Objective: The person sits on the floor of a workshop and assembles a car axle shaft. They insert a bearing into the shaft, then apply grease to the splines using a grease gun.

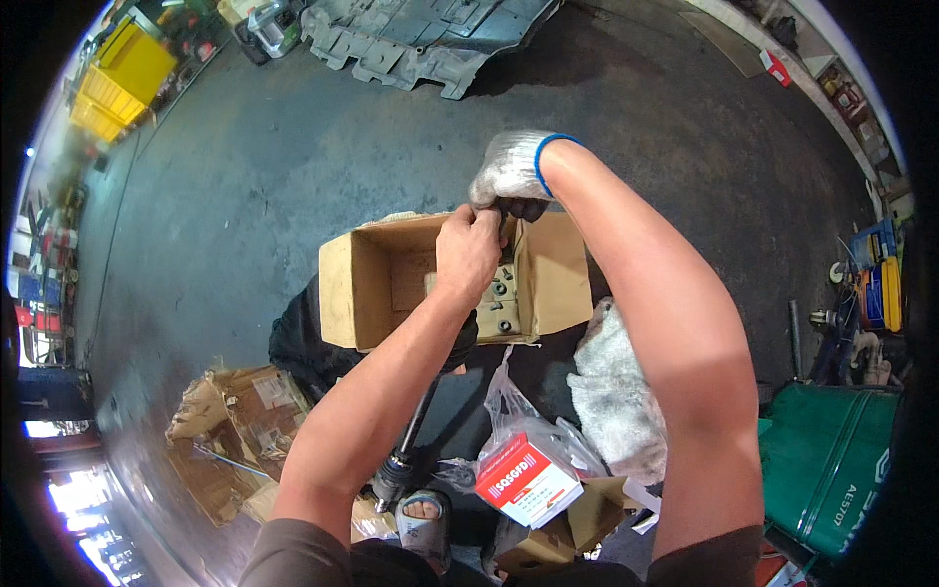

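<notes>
Over an open cardboard box (pixel 377 293), my two hands meet near its far edge. My bare left hand (pixel 469 252) is closed, thumb and fingers pinched against the dark area at the right hand's fingers. My right hand (pixel 514 174) wears a white knit glove with a blue cuff; its fingers are curled down and look blackened. What lies between the hands is too dark and covered to make out. Inside the box's right part lie several small dark metal pieces (pixel 500 289), resembling bolts and nuts, on a pale surface.
A shaft (pixel 416 421) lies beside my sandalled foot. Close by are a red and white box (pixel 528 484) on a plastic bag, a grimy white cloth (pixel 616 401) and torn cardboard (pixel 225 440). A green drum (pixel 831 465) stands right; a large grey panel (pixel 421 39) lies ahead.
</notes>
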Action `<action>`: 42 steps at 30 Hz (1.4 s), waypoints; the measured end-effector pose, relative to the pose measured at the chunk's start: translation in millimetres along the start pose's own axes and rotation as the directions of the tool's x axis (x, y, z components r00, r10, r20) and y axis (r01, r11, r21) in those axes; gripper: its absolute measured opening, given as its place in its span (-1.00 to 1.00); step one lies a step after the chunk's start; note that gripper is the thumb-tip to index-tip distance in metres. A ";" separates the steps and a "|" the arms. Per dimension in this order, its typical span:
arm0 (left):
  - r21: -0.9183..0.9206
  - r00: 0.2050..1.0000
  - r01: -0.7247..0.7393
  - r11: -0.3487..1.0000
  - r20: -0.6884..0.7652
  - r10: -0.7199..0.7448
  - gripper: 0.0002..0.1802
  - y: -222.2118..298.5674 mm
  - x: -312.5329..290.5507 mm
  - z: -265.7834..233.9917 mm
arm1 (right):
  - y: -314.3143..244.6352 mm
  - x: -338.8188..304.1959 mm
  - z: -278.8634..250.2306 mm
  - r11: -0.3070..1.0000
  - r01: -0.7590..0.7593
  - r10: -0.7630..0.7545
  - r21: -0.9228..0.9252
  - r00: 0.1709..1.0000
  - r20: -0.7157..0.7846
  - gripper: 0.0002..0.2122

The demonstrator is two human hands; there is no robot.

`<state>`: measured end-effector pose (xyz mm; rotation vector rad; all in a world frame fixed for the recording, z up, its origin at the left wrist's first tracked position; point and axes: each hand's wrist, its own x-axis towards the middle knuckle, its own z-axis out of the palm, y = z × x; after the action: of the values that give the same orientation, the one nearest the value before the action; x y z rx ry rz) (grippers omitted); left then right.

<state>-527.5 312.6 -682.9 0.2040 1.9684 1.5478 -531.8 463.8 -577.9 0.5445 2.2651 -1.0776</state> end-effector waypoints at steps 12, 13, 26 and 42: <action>-0.220 0.996 0.062 0.973 0.075 -0.047 -0.77 0.1 -3.0 -5.9 | 63.2 3.9 22.1 0.887 0.064 -0.022 0.457 0.995 -0.097 -0.84; -0.235 0.996 0.061 0.970 0.080 -0.044 -0.77 1.4 -3.4 -6.0 | 67.4 5.8 26.3 0.872 0.062 -0.017 0.485 0.995 -0.097 -0.78; -0.282 0.990 0.068 0.957 0.141 -0.029 -0.79 4.1 -5.5 -9.2 | 75.1 7.0 52.1 0.803 0.115 -0.011 0.585 0.984 -0.177 -0.75; -0.004 0.995 -0.100 0.995 0.009 0.100 -0.74 -10.6 -1.8 -0.8 | 101.0 26.1 46.7 0.937 0.287 -0.326 -0.202 0.923 -0.202 -0.83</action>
<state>-523.9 307.9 -691.9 0.3116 1.9748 1.6099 -479.0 489.5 -676.0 0.2589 2.6871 -0.9944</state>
